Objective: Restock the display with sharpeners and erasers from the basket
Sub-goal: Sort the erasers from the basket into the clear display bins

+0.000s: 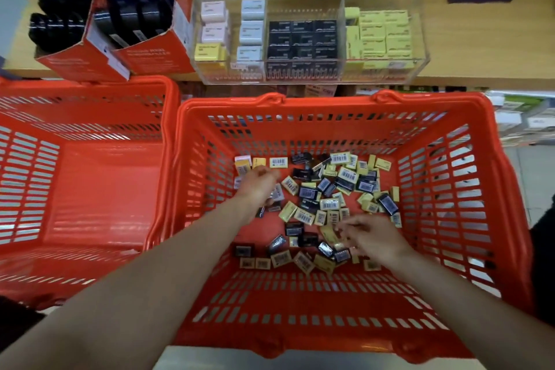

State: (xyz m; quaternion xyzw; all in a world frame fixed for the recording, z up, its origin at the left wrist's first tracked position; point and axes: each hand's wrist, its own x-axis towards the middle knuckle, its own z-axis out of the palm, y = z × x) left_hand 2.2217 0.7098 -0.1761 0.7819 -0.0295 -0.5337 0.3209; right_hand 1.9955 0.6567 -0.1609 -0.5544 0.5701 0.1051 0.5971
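both hands down inside the red basket (pixel 345 105), over a loose scatter of small yellow and black boxed erasers and sharpeners (pixel 318 204) on its floor. left hand (pixel 258 186) at the far left edge of the scatter, fingers curled inward, blurred; cannot tell whether anything sits in that grip. right hand (pixel 372 237) at the near right of the pile, fingers loosely bent and spread, tips touching or just above yellow boxes; seemingly nothing pinched yet.

bulk of the stock lying between the two hands and beyond the right one, boxes pointing every way, no common long axis. right hand nearer the thickest cluster. clear display (pixel 309 69) on the wooden shelf (pixel 480 48), straight ahead past the far rim, well apart from both hands; likely needing a lift up and forward.

palms hidden. which boxes are sharpeners, which erasers: too small to read. second red basket (pixel 84 159) alongside on the left.
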